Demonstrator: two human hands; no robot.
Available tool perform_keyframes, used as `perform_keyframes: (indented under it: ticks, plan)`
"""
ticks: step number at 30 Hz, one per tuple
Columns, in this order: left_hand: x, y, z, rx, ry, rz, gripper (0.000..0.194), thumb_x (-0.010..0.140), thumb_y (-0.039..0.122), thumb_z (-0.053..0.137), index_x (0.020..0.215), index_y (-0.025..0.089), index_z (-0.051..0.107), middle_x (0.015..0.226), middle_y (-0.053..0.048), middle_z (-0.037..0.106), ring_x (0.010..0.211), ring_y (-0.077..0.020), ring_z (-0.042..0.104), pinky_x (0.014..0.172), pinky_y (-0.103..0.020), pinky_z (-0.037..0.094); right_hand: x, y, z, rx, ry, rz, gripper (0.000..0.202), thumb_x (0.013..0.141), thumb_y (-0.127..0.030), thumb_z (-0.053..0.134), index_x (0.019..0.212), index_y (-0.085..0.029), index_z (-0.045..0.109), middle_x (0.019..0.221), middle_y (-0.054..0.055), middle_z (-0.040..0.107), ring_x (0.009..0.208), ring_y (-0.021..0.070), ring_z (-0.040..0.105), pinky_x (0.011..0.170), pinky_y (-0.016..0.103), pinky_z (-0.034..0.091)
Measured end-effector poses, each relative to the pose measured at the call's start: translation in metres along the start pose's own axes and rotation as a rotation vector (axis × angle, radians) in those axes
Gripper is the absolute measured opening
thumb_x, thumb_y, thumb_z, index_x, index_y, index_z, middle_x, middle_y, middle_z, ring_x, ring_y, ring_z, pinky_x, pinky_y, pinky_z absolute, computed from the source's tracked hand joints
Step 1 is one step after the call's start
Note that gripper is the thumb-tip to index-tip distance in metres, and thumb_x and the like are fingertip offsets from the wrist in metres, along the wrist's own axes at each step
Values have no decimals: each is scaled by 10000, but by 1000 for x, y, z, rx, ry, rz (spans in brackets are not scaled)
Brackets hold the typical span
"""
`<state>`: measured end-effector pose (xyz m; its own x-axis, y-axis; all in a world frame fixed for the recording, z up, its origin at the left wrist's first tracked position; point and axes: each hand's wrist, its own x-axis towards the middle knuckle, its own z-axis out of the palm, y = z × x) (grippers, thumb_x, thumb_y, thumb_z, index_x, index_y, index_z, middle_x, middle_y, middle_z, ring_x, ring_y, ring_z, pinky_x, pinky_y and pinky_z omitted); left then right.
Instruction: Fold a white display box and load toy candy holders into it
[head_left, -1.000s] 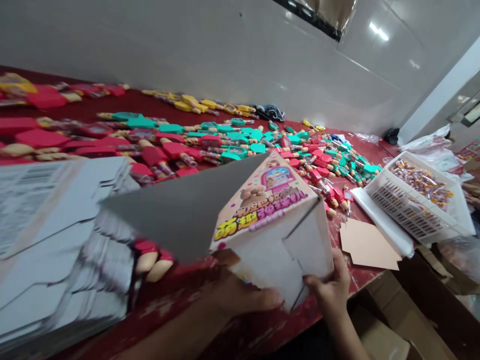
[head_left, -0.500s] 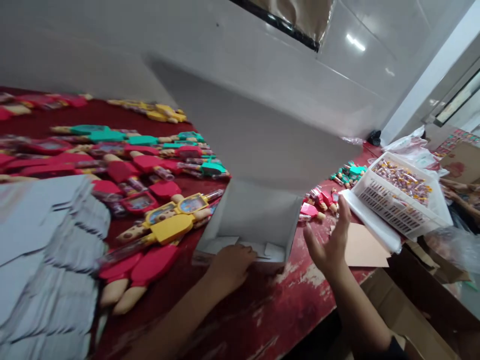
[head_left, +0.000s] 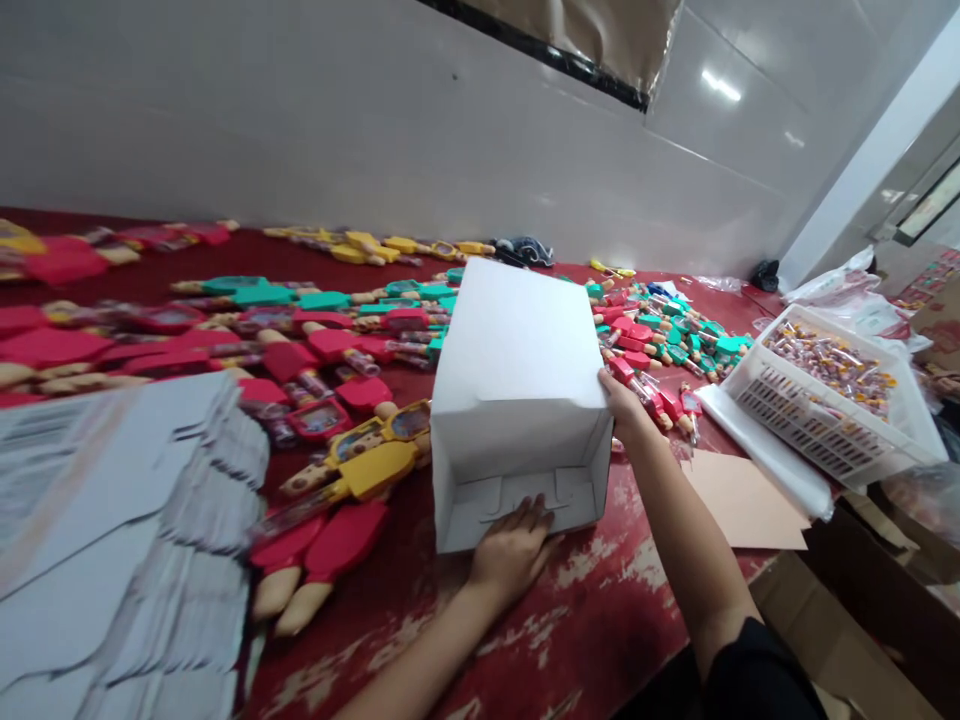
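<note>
Between both hands' fingers [head_left: 534, 503], white box [head_left: 517, 360]

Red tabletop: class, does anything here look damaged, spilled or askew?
The red tabletop is worn near the front edge, its paint flaked off in pale patches beside the white box. Toys lie scattered across it, unsorted.

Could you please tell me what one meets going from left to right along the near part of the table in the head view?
Stack of flat grey cartons → yellow toy → left hand at the open white box → right hand → brown card sheet → white basket of candies.
</note>
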<state>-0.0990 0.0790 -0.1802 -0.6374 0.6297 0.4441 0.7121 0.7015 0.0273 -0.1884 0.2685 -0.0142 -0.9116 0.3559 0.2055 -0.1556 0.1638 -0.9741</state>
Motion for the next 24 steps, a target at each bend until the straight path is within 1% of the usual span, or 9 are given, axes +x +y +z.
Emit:
perform_keyframes:
  ticks: [3, 5, 8, 9, 10, 13, 18, 20, 24]
  plan:
    - [-2, -2, -1, 20, 130, 40, 315, 898, 355, 503, 1049, 174, 711, 1180, -128, 648, 1019, -306, 651, 778, -377, 560, -19, 12, -29, 115, -60, 206, 537, 842, -599, 399, 766, -132, 652, 698, 87, 658, 722, 205, 622, 647, 312, 498]
    - [-2, -4, -5, -14, 284, 97, 285, 894, 300, 502, 1058, 170, 696, 1163, -119, 661, 985, -276, 658, 789, -361, 543, -44, 29, -59, 68, 77, 196, 601, 846, -617, 343, 918, -119, 672, 915, 133, 693, 858, 231, 637, 753, 352, 505]
    - [-1, -4, -16, -137, 488, 182, 222, 881, 211, 521, 1042, 189, 673, 1113, -107, 669, 973, -233, 641, 829, -347, 501, -93, 67, -108, -470, 487, -32, 678, 800, -622, 458, 1147, -62, 616, 1234, 222, 583, 1168, 308, 523, 996, 462, 389]
    - [-1, -4, -20, -177, 532, 200, 206, 874, 184, 532, 1031, 191, 664, 1084, -105, 668, 970, -228, 633, 831, -349, 490, -109, 79, -122, -721, 621, 25, 768, 755, -624, 536, 1241, -30, 559, 1345, 274, 476, 1269, 363, 423, 1044, 525, 315]
    - [-1, -3, -23, -210, 564, 214, 198, 864, 160, 543, 1025, 190, 654, 1056, -105, 665, 965, -227, 626, 830, -354, 482, -123, 91, -134, -932, 641, 147, 900, 702, -632, 610, 1327, 2, 480, 1420, 317, 357, 1322, 422, 334, 1059, 587, 252]
    - [0, 0, -27, -278, 603, 245, 196, 840, 114, 558, 1001, 189, 641, 1013, -97, 651, 945, -221, 617, 835, -358, 475, -148, 111, -154, -1301, 421, 433, 972, 756, -589, 614, 1400, 84, 337, 1431, 377, 275, 1349, 466, 277, 1061, 596, 243]
    - [-3, 0, -26, -370, 617, 249, 227, 827, 92, 561, 1013, 196, 637, 1029, -88, 629, 957, -200, 610, 865, -336, 487, -144, 96, -159, -1388, 191, 440, 527, 900, -374, 460, 1254, 7, 545, 1191, 277, 588, 1120, 370, 572, 902, 465, 464]
    - [-4, -2, -26, -358, 606, 233, 226, 831, 88, 558, 1024, 183, 626, 1033, -96, 615, 964, -201, 603, 857, -332, 496, -143, 82, -157, -1349, 280, 310, 439, 926, -328, 387, 1184, -50, 609, 1130, 225, 642, 1031, 341, 627, 848, 461, 496]
    - [-3, -8, -29, -297, 591, 207, 210, 854, 118, 547, 1052, 164, 603, 1044, -118, 595, 980, -221, 590, 836, -346, 506, -169, 49, -142, -1125, 831, -373, 393, 936, -284, 423, 1234, -104, 606, 1130, 169, 667, 922, 285, 680, 762, 384, 538]
